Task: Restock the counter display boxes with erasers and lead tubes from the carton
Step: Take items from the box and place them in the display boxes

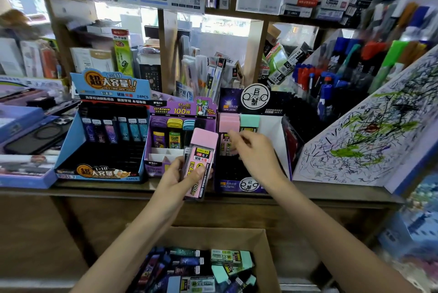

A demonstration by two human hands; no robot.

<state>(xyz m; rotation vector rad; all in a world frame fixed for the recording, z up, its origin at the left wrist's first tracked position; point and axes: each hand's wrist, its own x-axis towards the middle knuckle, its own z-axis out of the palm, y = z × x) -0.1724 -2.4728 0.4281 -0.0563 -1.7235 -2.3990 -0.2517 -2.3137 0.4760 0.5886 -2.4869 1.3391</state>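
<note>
My left hand (182, 177) grips a pink-capped lead tube (200, 162) upright in front of the counter displays. My right hand (253, 150) reaches into the dark purple display box (285, 150) on the right, its fingers at a pink lead tube (228, 126) standing in the back row beside a mint one (249, 123). Whether those fingers pinch that tube I cannot tell. A purple middle display (156, 167) holds purple, yellow and blue tubes. The blue display (68, 148) on the left has a row of dark tubes. Below, the open carton (263, 240) holds several tubes.
The wooden counter edge (308, 194) runs across in front of the displays. A scribbled white board (369, 138) leans at the right. Phone cases and flat boxes (30, 133) lie at the left. Shelves of pens and stationery (320, 74) stand behind.
</note>
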